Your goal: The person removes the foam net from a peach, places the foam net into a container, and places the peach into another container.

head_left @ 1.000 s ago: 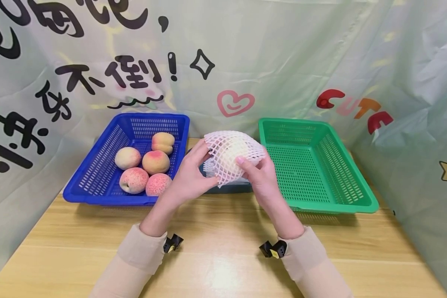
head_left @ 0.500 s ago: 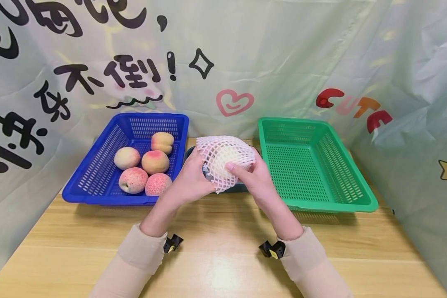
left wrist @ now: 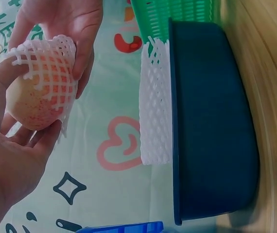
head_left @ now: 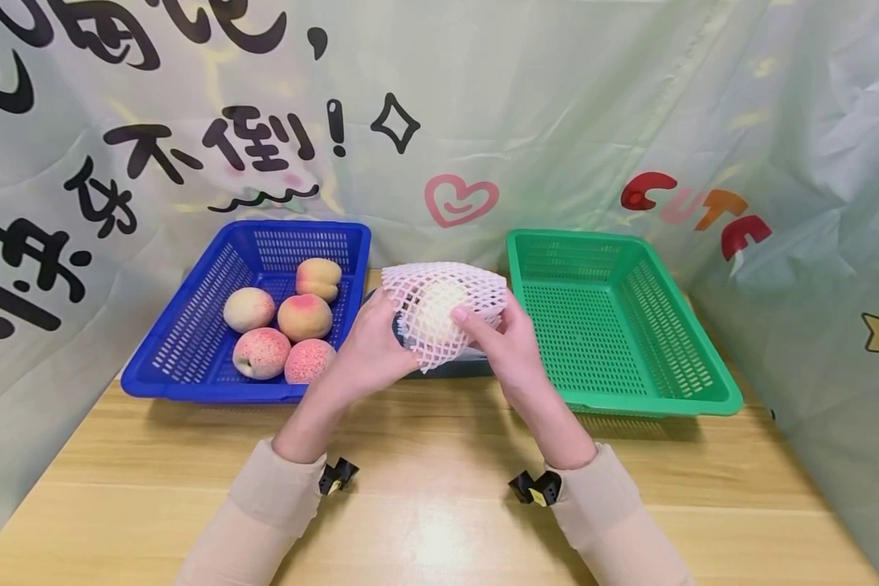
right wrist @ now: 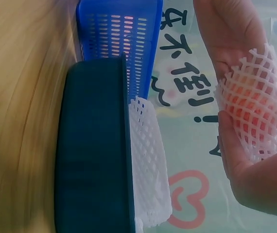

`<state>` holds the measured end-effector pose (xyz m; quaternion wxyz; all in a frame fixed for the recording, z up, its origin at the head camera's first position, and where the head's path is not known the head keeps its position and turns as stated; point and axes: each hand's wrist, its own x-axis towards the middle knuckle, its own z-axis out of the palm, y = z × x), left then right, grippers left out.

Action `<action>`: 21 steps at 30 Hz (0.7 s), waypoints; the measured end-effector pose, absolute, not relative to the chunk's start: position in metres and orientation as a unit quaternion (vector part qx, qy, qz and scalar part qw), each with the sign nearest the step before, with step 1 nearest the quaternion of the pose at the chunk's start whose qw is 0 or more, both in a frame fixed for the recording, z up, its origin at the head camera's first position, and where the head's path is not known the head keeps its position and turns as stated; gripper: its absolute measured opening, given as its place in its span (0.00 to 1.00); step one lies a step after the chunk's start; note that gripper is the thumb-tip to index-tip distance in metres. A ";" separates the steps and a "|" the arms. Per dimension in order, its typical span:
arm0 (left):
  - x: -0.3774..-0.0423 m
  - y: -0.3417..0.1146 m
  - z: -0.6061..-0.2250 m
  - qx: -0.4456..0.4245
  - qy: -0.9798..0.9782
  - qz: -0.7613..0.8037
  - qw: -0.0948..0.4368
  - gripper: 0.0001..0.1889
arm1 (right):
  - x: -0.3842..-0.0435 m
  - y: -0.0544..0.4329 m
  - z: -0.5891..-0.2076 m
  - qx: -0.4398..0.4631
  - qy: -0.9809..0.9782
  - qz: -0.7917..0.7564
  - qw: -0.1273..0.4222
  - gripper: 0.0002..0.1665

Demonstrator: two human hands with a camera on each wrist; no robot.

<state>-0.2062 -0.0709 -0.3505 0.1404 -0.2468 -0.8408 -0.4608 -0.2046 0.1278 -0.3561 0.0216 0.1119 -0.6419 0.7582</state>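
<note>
In the head view, a peach in a white foam fruit net (head_left: 476, 285) is held up between both hands, over a dark teal box (head_left: 454, 370). My left hand (head_left: 373, 346) grips the peach from the left; in the left wrist view the bare pink-yellow end of the peach (left wrist: 29, 104) shows between its thumb and fingers. On the other side my right hand (head_left: 513, 350) holds the net, its thumb pressed on the mesh. The mesh covers the upper part of the fruit. More foam nets (left wrist: 155, 107) stick out above the box rim.
To the left stands a blue basket (head_left: 220, 394) with several peaches (head_left: 305, 317) in it. A green basket (head_left: 630, 405) stands on the right. All rest on a wooden table (head_left: 439, 472), with a printed cloth (head_left: 579, 122) hanging behind.
Both hands and the netted peach have moved slightly left since a second ago, dipping and then rising a little. The net's upper edge lies flatter over the peach now.
</note>
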 end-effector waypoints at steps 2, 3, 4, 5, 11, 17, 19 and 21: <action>-0.206 -0.071 -0.350 -0.241 -0.843 -0.459 0.141 0.40 | -0.205 0.128 -0.356 0.110 -0.641 0.759 0.030 0.31; -0.206 -0.071 -0.350 -0.239 -0.843 -0.459 0.143 0.39 | -0.205 0.128 -0.356 0.110 -0.641 0.759 0.035 0.30; -0.206 -0.071 -0.351 -0.240 -0.842 -0.459 0.148 0.39 | -0.205 0.128 -0.357 0.110 -0.639 0.760 0.042 0.29; -0.206 -0.071 -0.351 -0.243 -0.839 -0.461 0.154 0.39 | -0.205 0.128 -0.357 0.112 -0.638 0.760 0.049 0.28; -0.211 -0.070 -0.354 -0.285 -0.804 -0.478 0.210 0.40 | -0.205 0.128 -0.357 0.102 -0.610 0.781 0.090 0.21; -0.214 -0.070 -0.355 -0.306 -0.767 -0.522 0.214 0.41 | -0.207 0.129 -0.357 0.081 -0.596 0.793 0.096 0.19; -0.214 -0.072 -0.354 -0.303 -0.762 -0.532 0.212 0.42 | -0.208 0.129 -0.356 0.077 -0.594 0.795 0.099 0.20; -0.214 -0.073 -0.353 -0.297 -0.761 -0.538 0.208 0.43 | -0.208 0.129 -0.356 0.072 -0.590 0.797 0.102 0.22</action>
